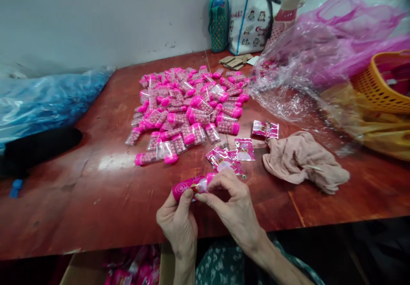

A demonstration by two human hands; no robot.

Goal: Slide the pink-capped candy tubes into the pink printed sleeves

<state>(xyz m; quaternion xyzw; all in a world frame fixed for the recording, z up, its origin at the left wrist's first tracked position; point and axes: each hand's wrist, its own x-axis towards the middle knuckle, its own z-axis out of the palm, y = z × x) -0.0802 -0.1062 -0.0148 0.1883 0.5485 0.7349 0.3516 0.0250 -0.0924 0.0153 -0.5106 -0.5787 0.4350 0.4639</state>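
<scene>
My left hand is closed around one end of a small bottle in a printed pink sleeve, held just above the table's front part. At the bottle's other end, where pink plastic shows, my right hand pinches with thumb and fingers. Part of the bottle is hidden behind the fingers. Just beyond my right hand lie several flat printed pink sleeves. Farther back spreads a heap of small clear bottles with pink caps and pale pink balls inside.
A stack of sleeves and a crumpled cloth lie to the right. Beyond them are plastic bags and a yellow basket. Blue plastic covers the left. Below the table edge, a cardboard box holds pink items.
</scene>
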